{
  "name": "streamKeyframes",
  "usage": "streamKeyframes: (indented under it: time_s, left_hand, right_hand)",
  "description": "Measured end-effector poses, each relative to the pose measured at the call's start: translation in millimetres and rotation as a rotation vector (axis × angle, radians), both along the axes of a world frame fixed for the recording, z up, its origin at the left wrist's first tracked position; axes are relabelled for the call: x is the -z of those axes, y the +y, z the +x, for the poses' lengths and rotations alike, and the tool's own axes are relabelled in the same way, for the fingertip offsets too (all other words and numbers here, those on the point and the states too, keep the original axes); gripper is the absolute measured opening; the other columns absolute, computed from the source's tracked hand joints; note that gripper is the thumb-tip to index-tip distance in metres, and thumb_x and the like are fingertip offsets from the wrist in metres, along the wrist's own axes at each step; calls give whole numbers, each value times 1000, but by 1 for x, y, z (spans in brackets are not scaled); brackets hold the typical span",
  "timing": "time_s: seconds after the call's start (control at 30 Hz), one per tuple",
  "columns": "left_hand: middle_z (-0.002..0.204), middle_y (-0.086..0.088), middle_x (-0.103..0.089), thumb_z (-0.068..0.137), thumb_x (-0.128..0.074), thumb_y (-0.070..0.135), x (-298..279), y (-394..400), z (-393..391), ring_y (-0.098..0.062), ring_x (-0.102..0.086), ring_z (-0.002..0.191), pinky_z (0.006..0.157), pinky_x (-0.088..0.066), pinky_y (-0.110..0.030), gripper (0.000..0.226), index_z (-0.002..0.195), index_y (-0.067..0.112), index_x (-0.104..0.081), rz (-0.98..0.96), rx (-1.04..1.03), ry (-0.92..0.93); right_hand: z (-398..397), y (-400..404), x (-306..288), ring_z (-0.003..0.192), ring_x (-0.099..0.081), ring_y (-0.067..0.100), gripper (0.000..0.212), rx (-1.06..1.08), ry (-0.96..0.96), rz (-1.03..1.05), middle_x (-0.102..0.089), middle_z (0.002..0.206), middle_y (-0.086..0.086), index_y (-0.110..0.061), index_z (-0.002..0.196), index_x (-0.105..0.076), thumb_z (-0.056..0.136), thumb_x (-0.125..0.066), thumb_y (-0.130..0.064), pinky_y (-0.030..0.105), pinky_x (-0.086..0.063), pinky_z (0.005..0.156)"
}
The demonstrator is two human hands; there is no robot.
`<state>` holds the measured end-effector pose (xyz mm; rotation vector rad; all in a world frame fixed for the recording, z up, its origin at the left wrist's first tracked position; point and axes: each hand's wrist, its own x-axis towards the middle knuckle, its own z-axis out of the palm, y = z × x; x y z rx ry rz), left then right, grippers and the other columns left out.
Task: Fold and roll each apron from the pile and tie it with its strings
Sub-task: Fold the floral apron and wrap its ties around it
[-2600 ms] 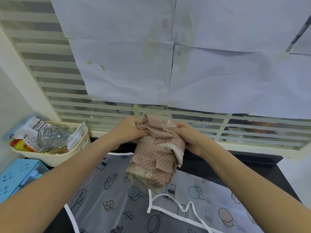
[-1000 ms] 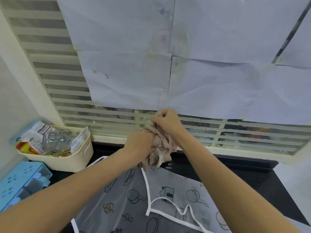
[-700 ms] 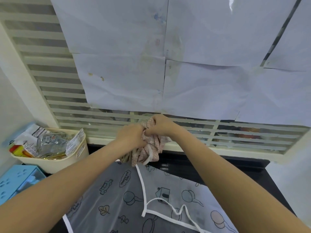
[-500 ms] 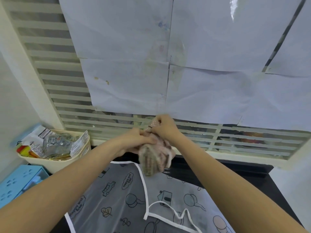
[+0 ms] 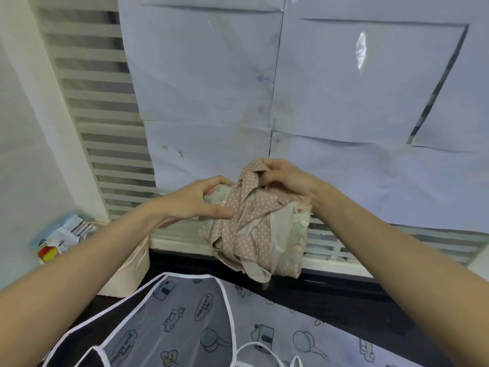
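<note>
Head view: your left hand [image 5: 197, 201] grips the rolled apron [image 5: 260, 229], right hand [image 5: 287, 178] pinches its strings [image 5: 252, 173]; pull that knot snug.

Open air is found above the dark counter [image 5: 344, 300], where the rolled apron [image 5: 260, 229] is held up between the left hand [image 5: 195, 201] and the right hand [image 5: 287, 178]. Passage beyond is blocked by the slatted window grille [image 5: 105, 144] and the paper sheets [image 5: 211, 83] taped over it. The left edge is closed off by a cream basket [image 5: 132, 271], and the near counter is covered by a flat grey apron [image 5: 185, 327].
</note>
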<state>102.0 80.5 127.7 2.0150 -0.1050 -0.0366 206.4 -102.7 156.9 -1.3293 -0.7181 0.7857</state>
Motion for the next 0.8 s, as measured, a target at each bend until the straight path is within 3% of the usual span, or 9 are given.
streamKeyframes:
  time_s: [0.07, 0.13, 0.27, 0.37, 0.4, 0.5, 0.63, 0.73, 0.8]
  left_hand:
    - [90, 7, -69, 53, -83, 42, -4, 1, 2, -7, -66, 84, 68, -51, -17, 54, 99, 25, -60, -80, -54, -38]
    - [86, 5, -66, 64, -84, 33, -9, -4, 7, -9, -64, 77, 62, -50, -17, 43, 96, 21, -58, 7, -145, -69]
    - [101, 5, -58, 65, -84, 35, -11, -8, 21, -15, -54, 96, 76, -39, -25, 50, 102, 24, -52, 375, -333, -148]
    - [102, 6, -56, 65, -84, 35, -11, -12, 21, -15, -52, 98, 74, -36, -24, 52, 103, 28, -50, 401, -363, -203]
    - [101, 7, -56, 65, -84, 34, -12, -13, 20, -13, -51, 95, 71, -36, -22, 53, 104, 28, -50, 396, -363, -225]
    - [98, 14, -56, 68, -83, 30, -20, -11, 10, -8, -51, 94, 67, -36, -15, 48, 101, 33, -49, 353, -301, -257]
    - [93, 21, -58, 72, -80, 30, -25, -5, -3, 7, -52, 86, 64, -35, -1, 36, 92, 35, -51, 372, -193, -292]
    - [91, 19, -59, 74, -78, 32, -30, -8, -3, -5, -54, 87, 66, -36, -8, 35, 93, 36, -49, 445, -176, -339]
    - [103, 19, -59, 74, -78, 32, -34, -8, 1, -7, -53, 99, 75, -38, -15, 42, 101, 43, -47, 487, -150, -356]
  right_hand:
    - [8, -3, -7, 68, -59, 15, 25, 96, -47, -109, -63, 76, 8, -3, 87, -59, 85, -42, 16, 23, -49, 66]
    - [13, -2, -13, 70, -56, 16, 8, 253, -202, -331, -60, 86, 8, -7, 96, -60, 91, -54, -5, 25, -47, 65]
    - [0, 8, -30, 58, -54, 19, 38, 309, -411, -627, -58, 80, 10, -4, 101, -54, 94, -52, -41, 29, -54, 61]
    - [-11, 19, -25, 60, -61, 22, 37, 250, -536, -752, -62, 81, 11, -3, 90, -53, 88, -63, -39, 30, -56, 62]
    - [-10, 21, -22, 58, -60, 22, 31, 282, -495, -691, -62, 78, 13, -3, 87, -54, 85, -69, -30, 30, -54, 60]
    - [-6, 19, -17, 50, -44, 15, 11, 384, -88, -342, -53, 66, 11, -3, 78, -58, 83, -67, -4, 20, -41, 43]
    - [3, 13, -18, 50, -36, 13, 21, 599, 208, -90, -43, 63, 6, -7, 69, -48, 82, -51, 10, 15, -27, 36]
    - [3, 10, -26, 51, -41, 17, 22, 700, 339, 28, -44, 65, 7, -5, 67, -46, 81, -45, 12, 22, -35, 44]
    - [0, 8, -37, 52, -45, 18, 23, 710, 300, 42, -45, 64, 8, -4, 67, -47, 84, -45, 13, 21, -43, 43]
